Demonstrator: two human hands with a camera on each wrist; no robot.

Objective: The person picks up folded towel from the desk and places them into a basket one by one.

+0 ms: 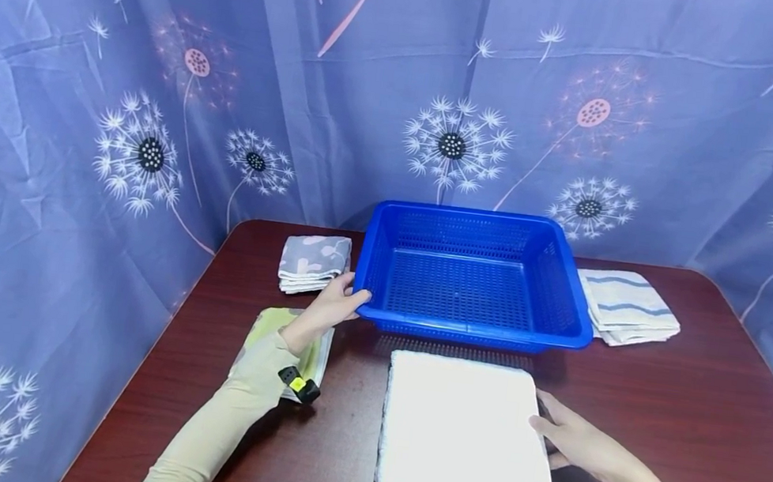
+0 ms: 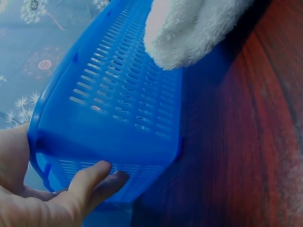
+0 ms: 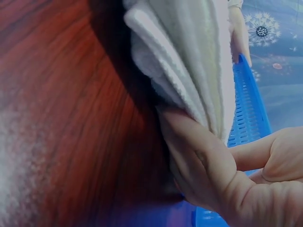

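A blue plastic basket (image 1: 451, 332) with slotted walls stands toward the back of the table. My left hand (image 1: 330, 306) grips its front left corner, the thumb over the rim and the fingers under it, as the left wrist view also shows (image 2: 61, 194). In front of the basket, a folded white towel (image 1: 467, 445) is held above the tabletop by my right hand (image 1: 575, 437). The right wrist view shows that hand's thumb on one face and fingers beneath the folded layers (image 3: 189, 61). No towel lies inside the basket.
A folded grey patterned towel (image 1: 314, 258) lies left of the basket, and a yellow-green towel (image 1: 269, 327) lies partly under my left forearm. At the right is a white towel with blue stripes (image 1: 626, 304). A dandelion-print curtain (image 1: 363, 135) hangs behind the brown table (image 1: 671, 385).
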